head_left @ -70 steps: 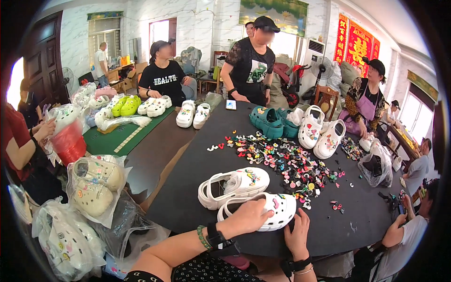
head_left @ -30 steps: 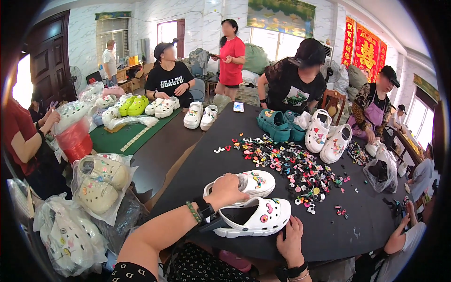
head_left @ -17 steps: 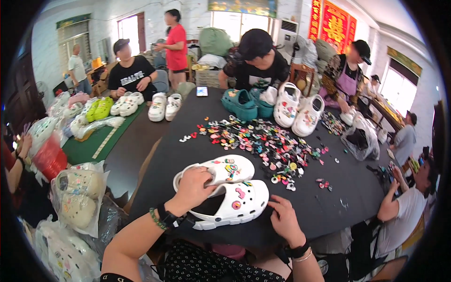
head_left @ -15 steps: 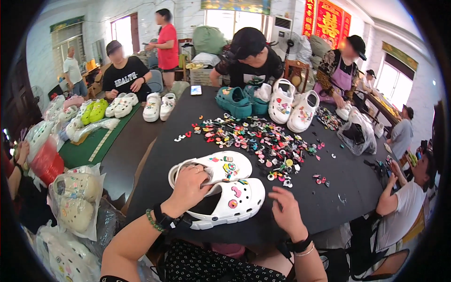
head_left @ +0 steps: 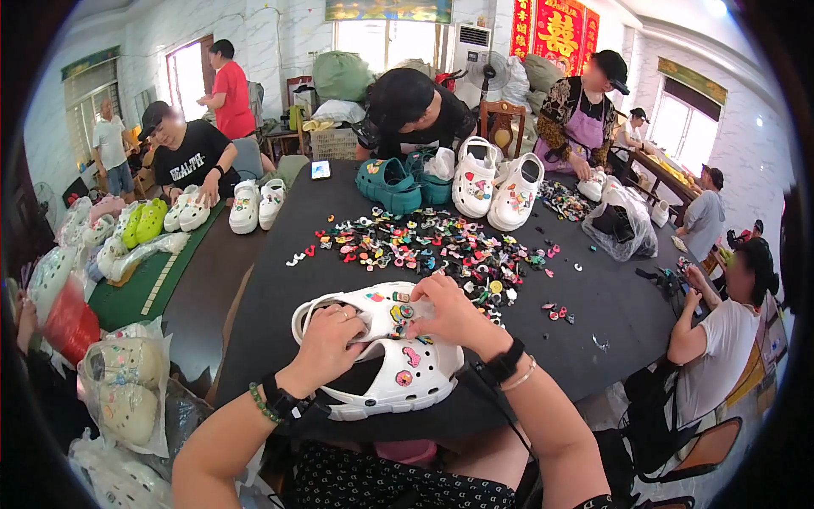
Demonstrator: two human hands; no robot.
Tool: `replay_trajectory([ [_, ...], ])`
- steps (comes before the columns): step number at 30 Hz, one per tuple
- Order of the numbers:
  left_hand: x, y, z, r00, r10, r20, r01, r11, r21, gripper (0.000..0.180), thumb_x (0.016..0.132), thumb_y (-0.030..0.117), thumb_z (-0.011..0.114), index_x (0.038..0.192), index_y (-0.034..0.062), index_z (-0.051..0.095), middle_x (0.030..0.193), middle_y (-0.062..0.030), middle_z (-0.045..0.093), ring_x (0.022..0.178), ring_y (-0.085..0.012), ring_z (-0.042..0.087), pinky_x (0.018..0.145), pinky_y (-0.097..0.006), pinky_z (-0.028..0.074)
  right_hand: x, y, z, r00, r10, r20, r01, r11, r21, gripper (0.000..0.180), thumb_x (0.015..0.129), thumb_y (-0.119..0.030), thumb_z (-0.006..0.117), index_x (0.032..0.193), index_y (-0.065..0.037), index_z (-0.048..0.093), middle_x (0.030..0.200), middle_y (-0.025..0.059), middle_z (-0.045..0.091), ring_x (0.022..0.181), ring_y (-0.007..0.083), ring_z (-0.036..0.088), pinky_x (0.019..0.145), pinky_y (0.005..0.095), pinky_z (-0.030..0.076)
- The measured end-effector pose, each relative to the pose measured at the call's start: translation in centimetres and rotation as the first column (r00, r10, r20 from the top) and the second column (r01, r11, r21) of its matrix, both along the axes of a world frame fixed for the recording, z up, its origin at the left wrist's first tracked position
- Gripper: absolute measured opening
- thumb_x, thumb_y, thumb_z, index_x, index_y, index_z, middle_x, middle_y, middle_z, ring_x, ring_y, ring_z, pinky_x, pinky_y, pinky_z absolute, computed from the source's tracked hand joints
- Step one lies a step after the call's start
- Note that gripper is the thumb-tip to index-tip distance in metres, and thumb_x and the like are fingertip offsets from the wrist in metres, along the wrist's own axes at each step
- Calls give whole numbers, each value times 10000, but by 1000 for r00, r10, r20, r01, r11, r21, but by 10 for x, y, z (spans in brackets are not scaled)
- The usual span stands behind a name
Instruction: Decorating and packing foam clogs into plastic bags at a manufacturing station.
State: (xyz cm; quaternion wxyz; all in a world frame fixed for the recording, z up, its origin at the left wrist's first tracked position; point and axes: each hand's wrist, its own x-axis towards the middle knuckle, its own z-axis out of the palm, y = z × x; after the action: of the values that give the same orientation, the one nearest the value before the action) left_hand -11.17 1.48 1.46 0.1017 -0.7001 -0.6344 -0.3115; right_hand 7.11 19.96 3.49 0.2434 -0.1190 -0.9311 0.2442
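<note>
Two white clogs stand side by side on the black table before me, toes pointing right. The far clog (head_left: 377,297) carries several colourful shoe charms on its top; the near clog (head_left: 432,377) has a pink charm (head_left: 411,355) and a round doughnut-like charm (head_left: 403,378). My left hand (head_left: 326,343) is closed on the far clog, its fingers reaching into the foot opening. Over the top of that clog, my right hand (head_left: 449,312) has thumb and fingers bent around a shoe charm (head_left: 407,311). The fingers partly hide the charm and holes there.
Beyond the clogs spreads a pile of loose charms (head_left: 424,250). Teal clogs (head_left: 386,187) and charm-covered white clogs (head_left: 475,182) stand behind it, near a co-worker. A phone (head_left: 320,170) lies far left, a plastic bag (head_left: 623,222) right. Bagged clogs (head_left: 127,382) crowd my left.
My right hand has moved left from beside the near clog onto the far clog's top. My left hand stays at the opening. The view has shifted slightly right.
</note>
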Motion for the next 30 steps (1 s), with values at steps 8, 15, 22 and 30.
replay_trajectory([
  [8, 2, 1, -1, 999, -34, -19, 35, 999, 11, 154, 708, 90, 730, 761, 58, 589, 810, -82, 558, 821, -287, 573, 733, -417, 432, -42, 39, 2, 923, 153, 354, -95, 980, -173, 545, 515, -299, 915, 920, -59, 640, 933, 105, 614, 916, 268, 587, 796, 369, 478],
  [15, 4, 10, -3, 996, -85, -20, 85, 995, 42, 138, 733, 103, 696, 800, 55, 585, 832, -120, 587, 848, -326, 583, 753, -458, 442, -51, 54, 0, 898, 162, 409, -81, 975, -209, 473, 486, -296, 911, 829, -78, 670, 784, 74, 667, 753, 249, 642, 666, 363, 497],
  [22, 1, -2, 1, 1000, 11, 7, -12, 1000, 19, 177, 652, 59, 713, 709, 17, 550, 779, -163, 571, 806, -390, 562, 730, -476, 436, -78, 51, -17, 938, 236, 256, -220, 971, -89, 362, 513, -257, 874, 758, -57, 696, 717, 86, 682, 677, 232, 659, 601, 358, 507],
  [30, 1, 9, -11, 997, 23, 77, -24, 1000, 9, 214, 620, 48, 748, 713, 12, 559, 794, -172, 576, 811, -399, 555, 721, -485, 418, -58, 34, -19, 961, 96, 260, -80, 994, -72, 197, 686, -165, 778, 806, -38, 687, 843, 121, 637, 835, 298, 618, 724, 382, 509],
])
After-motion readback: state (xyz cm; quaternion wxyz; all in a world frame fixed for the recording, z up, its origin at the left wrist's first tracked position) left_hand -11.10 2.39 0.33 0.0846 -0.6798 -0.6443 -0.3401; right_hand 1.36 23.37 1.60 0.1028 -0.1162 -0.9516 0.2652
